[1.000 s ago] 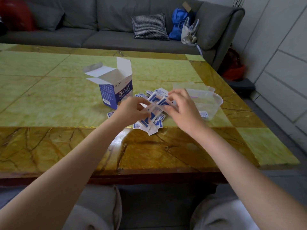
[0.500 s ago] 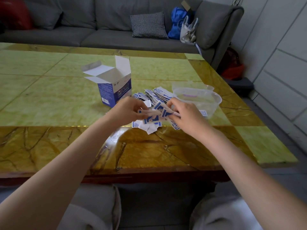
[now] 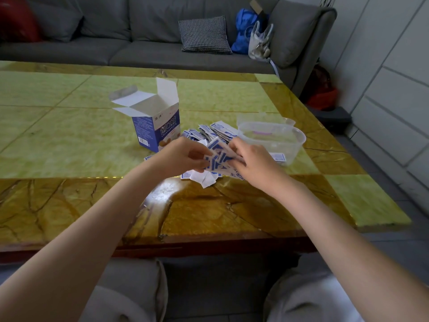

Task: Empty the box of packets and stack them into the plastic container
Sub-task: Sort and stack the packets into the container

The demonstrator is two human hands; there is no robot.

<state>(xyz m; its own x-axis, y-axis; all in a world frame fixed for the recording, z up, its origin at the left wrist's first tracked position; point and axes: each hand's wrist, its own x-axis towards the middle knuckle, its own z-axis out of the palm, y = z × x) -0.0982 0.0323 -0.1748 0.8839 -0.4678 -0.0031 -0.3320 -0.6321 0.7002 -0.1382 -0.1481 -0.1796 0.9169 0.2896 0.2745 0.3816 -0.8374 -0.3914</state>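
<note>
Both grips meet over the tabletop (image 3: 69, 140): I see my left hand (image 3: 183, 154) and right hand (image 3: 253, 163) each pinching the same fanned bunch of blue-and-white packets (image 3: 217, 156). More packets lie loose in a heap (image 3: 209, 133) beneath and behind them. The open box (image 3: 157, 131) stands upright just left; the clear plastic container (image 3: 278, 140) sits just right.

Fingers (image 3: 201, 161) partly hidden — box (image 3: 160, 133) print seems blurred.
</note>
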